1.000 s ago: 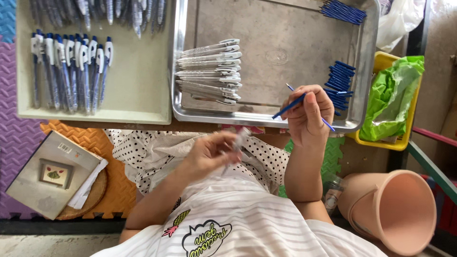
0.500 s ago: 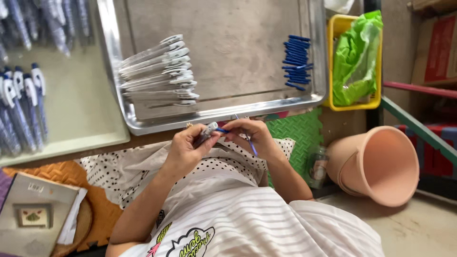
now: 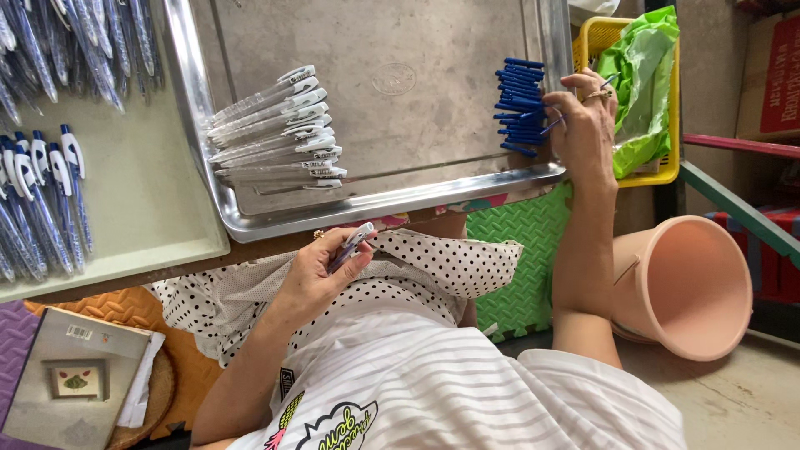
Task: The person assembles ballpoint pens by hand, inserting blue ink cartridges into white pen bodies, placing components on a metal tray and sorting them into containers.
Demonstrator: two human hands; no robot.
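Left hand (image 3: 321,271) grips a white pen (image 3: 352,246) over the lap; right hand (image 3: 583,129) pinches blue refills (image 3: 518,108) stacked in the metal tray (image 3: 375,204).

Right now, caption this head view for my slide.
Left hand holds a pen barrel at the lap while right hand reaches the blue refills on a metal tray.

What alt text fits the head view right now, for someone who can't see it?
A seated person's left hand holds a pen barrel over the lap, while the right hand reaches the pile of blue refills on a metal tray beside a row of empty barrels.
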